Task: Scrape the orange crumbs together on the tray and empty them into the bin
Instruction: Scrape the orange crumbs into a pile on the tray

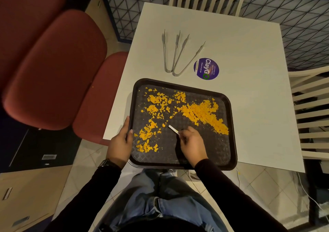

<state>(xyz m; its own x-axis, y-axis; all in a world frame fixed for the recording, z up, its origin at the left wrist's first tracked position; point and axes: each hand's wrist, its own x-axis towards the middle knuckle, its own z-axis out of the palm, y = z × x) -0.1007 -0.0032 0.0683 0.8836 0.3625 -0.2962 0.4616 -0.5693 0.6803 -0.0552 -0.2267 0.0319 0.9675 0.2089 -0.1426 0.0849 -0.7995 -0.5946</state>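
Gripped the tray (233, 139) at its near-left rim with the left hand (120, 142), thumb curled over the edge. Pinched a small white card (173, 129) in the right hand (191, 145) above the tray's near middle, free end pointing left. Found the orange crumbs (201, 114) still on the tray: loose patches over its left half, a thicker band toward its right rim. Beyond the tray's far rim, on the white table (249, 62), noted two metal tongs (175, 53) and a round purple sticker (206, 69) beside them.

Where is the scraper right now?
Head view: the scraper is pinched in the right hand over the middle of the tray, with scattered crumbs to its left and the long pile to its right.
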